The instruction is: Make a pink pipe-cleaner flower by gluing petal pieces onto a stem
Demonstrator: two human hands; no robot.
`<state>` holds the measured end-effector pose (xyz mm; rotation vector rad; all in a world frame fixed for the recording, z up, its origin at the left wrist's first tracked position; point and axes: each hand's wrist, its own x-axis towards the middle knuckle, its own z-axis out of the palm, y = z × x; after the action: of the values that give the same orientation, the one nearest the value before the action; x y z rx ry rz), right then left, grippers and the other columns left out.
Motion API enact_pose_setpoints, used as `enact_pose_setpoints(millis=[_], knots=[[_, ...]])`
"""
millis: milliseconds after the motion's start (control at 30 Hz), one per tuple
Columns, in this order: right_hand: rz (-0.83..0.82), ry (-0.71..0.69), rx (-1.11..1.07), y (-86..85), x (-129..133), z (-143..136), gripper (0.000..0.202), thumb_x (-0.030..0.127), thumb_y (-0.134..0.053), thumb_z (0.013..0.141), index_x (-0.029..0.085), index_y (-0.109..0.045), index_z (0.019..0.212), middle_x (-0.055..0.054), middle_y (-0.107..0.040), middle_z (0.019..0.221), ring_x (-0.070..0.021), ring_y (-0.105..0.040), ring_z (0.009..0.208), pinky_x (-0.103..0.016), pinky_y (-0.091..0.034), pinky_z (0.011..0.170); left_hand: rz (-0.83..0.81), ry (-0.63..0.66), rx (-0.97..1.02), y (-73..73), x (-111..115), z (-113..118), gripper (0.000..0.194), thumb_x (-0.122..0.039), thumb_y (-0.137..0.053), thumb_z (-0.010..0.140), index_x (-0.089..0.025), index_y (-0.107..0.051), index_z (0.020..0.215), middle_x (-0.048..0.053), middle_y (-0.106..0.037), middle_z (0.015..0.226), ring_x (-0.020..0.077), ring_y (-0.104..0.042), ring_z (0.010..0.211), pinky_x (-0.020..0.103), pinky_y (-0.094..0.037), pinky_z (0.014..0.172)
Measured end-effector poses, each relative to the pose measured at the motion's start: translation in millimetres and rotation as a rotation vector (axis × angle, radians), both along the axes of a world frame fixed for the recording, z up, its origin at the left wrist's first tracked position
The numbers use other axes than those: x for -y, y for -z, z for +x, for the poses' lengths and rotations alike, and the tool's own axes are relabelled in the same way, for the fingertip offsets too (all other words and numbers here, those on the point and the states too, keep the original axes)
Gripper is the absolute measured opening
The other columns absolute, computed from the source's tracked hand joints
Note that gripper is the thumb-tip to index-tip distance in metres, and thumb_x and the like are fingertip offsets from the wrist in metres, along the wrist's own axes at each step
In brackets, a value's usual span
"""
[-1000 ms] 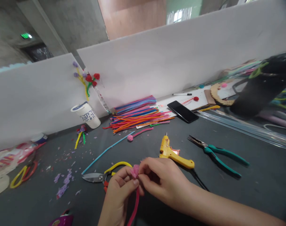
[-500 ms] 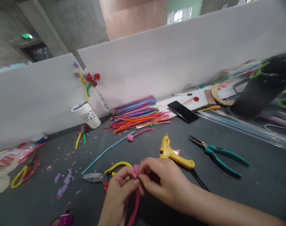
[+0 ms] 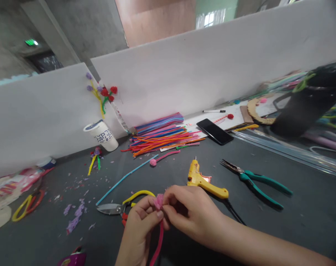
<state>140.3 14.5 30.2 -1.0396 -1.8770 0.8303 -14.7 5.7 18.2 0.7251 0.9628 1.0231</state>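
Between my two hands is a pink pipe-cleaner flower point(image 3: 158, 202), its bunched head upright and a darker pink stem point(image 3: 159, 244) curving down below. My left hand point(image 3: 141, 225) is closed, thumb and fingers pinching the flower just under its head. From the other side, my right hand point(image 3: 188, 210) pinches the edge of the same head with thumb and forefinger. Shears with yellow and red handles point(image 3: 112, 209) lie partly hidden behind my left hand. Just beyond my right hand rests a yellow glue gun point(image 3: 206, 183), its black cord running under the wrist.
Green-handled pliers point(image 3: 260, 184) lie at right. A blue pipe cleaner point(image 3: 126, 177), a pink ball-topped stem point(image 3: 153, 162) and a pile of pipe cleaners point(image 3: 159, 138) are ahead. A paper cup point(image 3: 103, 136), phone point(image 3: 214, 131) and black jug point(image 3: 298, 107) stand or lie farther back. Purple scraps point(image 3: 77, 216) litter the left.
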Motion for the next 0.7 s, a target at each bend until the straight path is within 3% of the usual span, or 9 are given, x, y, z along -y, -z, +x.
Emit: enact_pose_setpoints(millis=[200,700], knots=[[0.087,0.006,0.002,1.5,0.0,-0.4,0.006,0.012,-0.055,0.079,0.018,-0.057,0.079,0.005,-0.059,0.059,-0.0077,-0.049,0.049,-0.017,-0.036,0.051,-0.003,-0.029,-0.008,-0.1,-1.0,0.2,0.013,-0.018,-0.076,0.063,-0.014,-0.066,0.071,0.000,-0.061,0.059,0.0101,-0.055,0.051,0.020,-0.041,0.056],[0.102,-0.025,0.007,3.7,-0.5,1.3,0.007,0.011,-0.055,0.080,0.017,-0.059,0.080,0.003,-0.062,0.062,-0.0083,-0.052,0.051,-0.018,-0.038,0.051,0.000,-0.034,-0.024,-3.2,-1.9,2.6,0.013,-0.018,-0.076,0.061,-0.013,-0.065,0.067,0.000,-0.063,0.058,0.0079,-0.053,0.049,0.018,-0.039,0.053]])
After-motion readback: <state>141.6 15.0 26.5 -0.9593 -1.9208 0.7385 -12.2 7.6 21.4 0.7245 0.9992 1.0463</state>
